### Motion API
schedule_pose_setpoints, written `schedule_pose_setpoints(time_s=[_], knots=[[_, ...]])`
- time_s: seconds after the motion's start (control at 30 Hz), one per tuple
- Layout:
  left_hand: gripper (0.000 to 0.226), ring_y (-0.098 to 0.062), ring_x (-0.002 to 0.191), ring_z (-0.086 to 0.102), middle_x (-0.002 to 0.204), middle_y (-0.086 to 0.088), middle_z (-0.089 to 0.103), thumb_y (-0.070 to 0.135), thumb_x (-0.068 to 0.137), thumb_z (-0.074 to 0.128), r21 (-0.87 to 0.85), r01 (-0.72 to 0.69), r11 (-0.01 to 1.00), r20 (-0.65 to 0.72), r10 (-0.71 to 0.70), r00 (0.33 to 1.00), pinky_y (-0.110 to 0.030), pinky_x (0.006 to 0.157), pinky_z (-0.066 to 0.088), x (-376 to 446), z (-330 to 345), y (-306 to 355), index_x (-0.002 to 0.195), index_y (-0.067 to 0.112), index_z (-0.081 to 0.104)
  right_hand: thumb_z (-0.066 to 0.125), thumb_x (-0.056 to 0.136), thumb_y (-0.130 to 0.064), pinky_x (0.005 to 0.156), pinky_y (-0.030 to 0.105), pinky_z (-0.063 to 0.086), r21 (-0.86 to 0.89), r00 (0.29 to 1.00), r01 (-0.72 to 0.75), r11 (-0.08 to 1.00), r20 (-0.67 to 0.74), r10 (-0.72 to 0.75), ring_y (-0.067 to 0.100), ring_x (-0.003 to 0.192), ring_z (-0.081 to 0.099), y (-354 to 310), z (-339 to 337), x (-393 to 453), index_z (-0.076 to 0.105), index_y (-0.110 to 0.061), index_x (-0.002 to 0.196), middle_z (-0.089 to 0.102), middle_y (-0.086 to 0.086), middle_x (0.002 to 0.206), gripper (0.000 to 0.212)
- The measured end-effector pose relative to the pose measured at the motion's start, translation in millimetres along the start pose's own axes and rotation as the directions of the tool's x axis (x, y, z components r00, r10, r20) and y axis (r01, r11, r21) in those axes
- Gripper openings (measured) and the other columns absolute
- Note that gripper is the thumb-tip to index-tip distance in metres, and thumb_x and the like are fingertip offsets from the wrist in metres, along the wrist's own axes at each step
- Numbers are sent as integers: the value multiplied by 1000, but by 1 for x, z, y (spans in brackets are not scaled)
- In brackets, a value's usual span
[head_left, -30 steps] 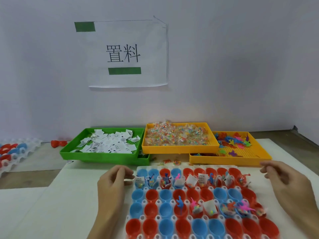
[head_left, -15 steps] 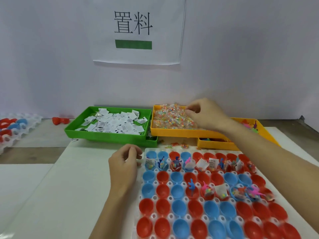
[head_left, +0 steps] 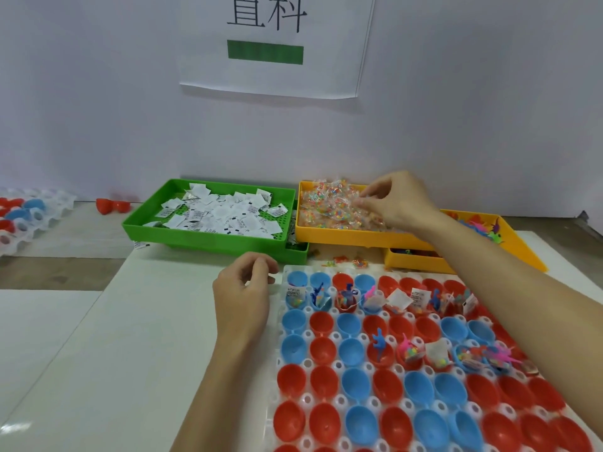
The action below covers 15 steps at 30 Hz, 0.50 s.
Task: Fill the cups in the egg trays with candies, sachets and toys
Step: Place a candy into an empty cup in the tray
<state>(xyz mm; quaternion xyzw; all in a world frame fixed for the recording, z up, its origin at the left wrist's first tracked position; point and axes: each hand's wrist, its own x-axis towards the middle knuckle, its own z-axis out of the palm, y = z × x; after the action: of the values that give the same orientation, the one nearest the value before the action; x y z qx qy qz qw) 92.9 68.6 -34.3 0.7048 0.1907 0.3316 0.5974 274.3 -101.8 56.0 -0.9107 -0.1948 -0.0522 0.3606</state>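
A clear egg tray [head_left: 308,363] holds red and blue cups [head_left: 323,381]; several cups in its far rows have candies, sachets and toys in them. My right hand [head_left: 396,200] reaches into the yellow candy tray [head_left: 342,238] and pinches a wrapped candy [head_left: 360,201] from the pile. My left hand [head_left: 243,296] rests on the white table just left of the egg tray's far corner, fingers loosely curled, holding nothing I can see. A green tray [head_left: 208,241] holds white sachets [head_left: 228,213]. A second yellow tray [head_left: 522,252] at the right holds coloured toys [head_left: 483,226].
Another egg tray [head_left: 23,220] with red and blue cups lies at the far left. Two loose red cups [head_left: 112,205] sit beside it. A few stray candies [head_left: 346,263] lie between the trays. A wall with a paper sign [head_left: 274,47] stands close behind.
My right hand went from beside the egg tray up into the candy tray and closed its fingers on a candy. The view tilted down and moved closer. My left hand stayed put.
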Motion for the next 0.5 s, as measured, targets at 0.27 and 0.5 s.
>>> schedule_pose_setpoints(time_s=[0.27, 0.5], knots=[[24, -12, 69, 63, 75, 1, 70, 23, 83, 49, -21, 3, 1000, 43, -2, 999, -31, 63, 48, -1, 0, 3, 72, 20, 69, 81, 81, -19, 52, 16, 52, 346, 994, 44, 937, 82, -77, 12, 56, 70, -23, -22, -83, 67, -15, 93, 69, 0, 71, 19], [24, -12, 66, 63, 73, -3, 71, 1, 93, 53, -30, -59, 998, 99, 61, 993, -20, 59, 50, -3, -3, 13, 78, 11, 69, 80, 83, -13, 61, 9, 51, 290, 967, 7, 957, 242, -80, 6, 67, 73, -14, -39, -122, 78, -25, 91, 74, -6, 79, 14]])
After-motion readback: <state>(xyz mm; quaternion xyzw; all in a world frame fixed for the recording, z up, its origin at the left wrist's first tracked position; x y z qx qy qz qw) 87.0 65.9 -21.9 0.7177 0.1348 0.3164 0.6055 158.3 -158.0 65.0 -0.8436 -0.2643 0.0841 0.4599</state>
